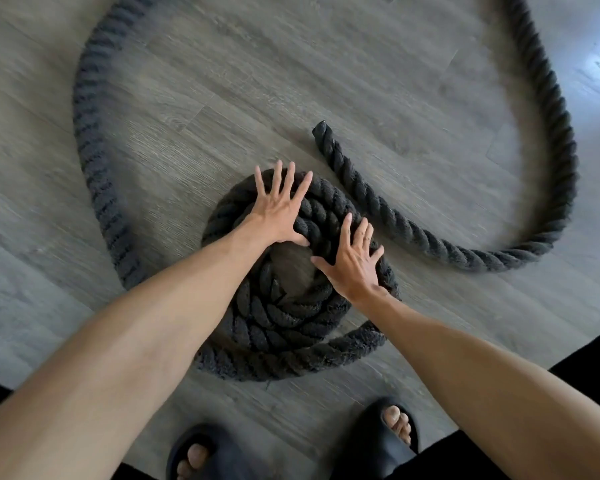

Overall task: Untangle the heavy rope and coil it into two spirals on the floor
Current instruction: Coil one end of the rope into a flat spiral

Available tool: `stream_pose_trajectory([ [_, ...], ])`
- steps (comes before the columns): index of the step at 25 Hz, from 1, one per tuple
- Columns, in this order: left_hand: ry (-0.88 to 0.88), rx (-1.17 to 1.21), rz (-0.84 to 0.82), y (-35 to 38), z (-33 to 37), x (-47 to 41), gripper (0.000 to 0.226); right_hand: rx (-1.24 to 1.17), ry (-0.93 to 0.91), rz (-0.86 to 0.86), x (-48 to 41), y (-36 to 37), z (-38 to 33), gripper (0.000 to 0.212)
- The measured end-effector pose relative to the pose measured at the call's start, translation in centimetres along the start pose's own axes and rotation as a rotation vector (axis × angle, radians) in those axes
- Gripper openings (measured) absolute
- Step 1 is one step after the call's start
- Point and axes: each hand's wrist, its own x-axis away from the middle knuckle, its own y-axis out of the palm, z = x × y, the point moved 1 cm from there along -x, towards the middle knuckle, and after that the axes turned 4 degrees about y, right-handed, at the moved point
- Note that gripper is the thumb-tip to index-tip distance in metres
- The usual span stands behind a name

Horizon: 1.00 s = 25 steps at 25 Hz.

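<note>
Head: L grip (pixel 279 207), R grip (pixel 355 261) splayed flat on rope (pixel 284 320).

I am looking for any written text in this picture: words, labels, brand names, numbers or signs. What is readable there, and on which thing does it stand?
None: no text can be read anywhere in this view.
The black rope, the wooden floor and the black sandals show no word, label, logo or number.

both hands (pixel 279 206) on coil (pixel 291 317), floor (pixel 222 81) beneath
</note>
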Motion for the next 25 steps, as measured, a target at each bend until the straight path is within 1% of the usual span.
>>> stream_pose_trajectory([
  [2,0.026,-0.039,0.0,0.3,-0.1,-0.3,0.143,0.045,-0.039,0.052,0.4,-0.4,1.3,0.105],
  [3,0.036,-0.057,0.02,0.5,-0.3,0.0,0.139,0.076,-0.01,0.098,1.2,-0.5,2.5,0.1],
  [4,0.043,-0.073,0.04,0.4,-0.5,0.4,0.136,0.086,0.062,0.14,2.4,-0.4,4.0,0.095],
  [5,0.046,-0.084,0.058,0.4,-0.7,0.6,0.134,0.059,0.154,0.159,4.0,0.1,5.5,0.091],
  [7,0.06,-0.123,0.08,0.3,-0.5,0.8,0.132,-0.085,0.295,0.16,7.1,1.6,6.8,0.09],
  [9,0.064,-0.193,0.093,0.0,-0.3,0.7,0.131,-0.228,0.327,0.206,7.8,3.0,5.4,0.091],
  [11,0.035,-0.231,0.106,0.1,-0.8,1.0,0.13,-0.262,0.318,0.272,6.9,3.5,3.3,0.092],
  [13,-0.036,-0.249,0.108,0.4,-1.8,1.3,0.131,-0.218,0.285,0.295,5.3,3.4,1.7,0.098],
  [15,-0.14,-0.211,0.092,0.6,-2.9,1.7,0.133,-0.178,0.303,0.236,3.4,3.2,0.0,0.11],
  [17,-0.284,-0.126,0.052,0.6,-3.9,2.5,0.134,-0.1,0.311,0.197,2.3,3.3,-2.5,0.124],
  [19,-0.436,-0.043,0.025,0.8,-5.0,3.7,0.135,-0.028,0.247,0.174,1.4,3.4,-4.7,0.13],
  [21,-0.545,0.007,0.001,1.2,-5.5,5.1,0.138,0.017,0.135,0.17,0.5,3.2,-5.0,0.124],
  [24,-0.734,0.126,-0.065,2.2,-6.7,7.7,0.147,0.088,-0.118,0.147,-1.8,2.3,-4.1,0.114],
  [25,-0.772,0.158,-0.081,2.4,-7.1,8.4,0.148,0.12,-0.2,0.128,-2.6,1.8,-4.1,0.112],
])
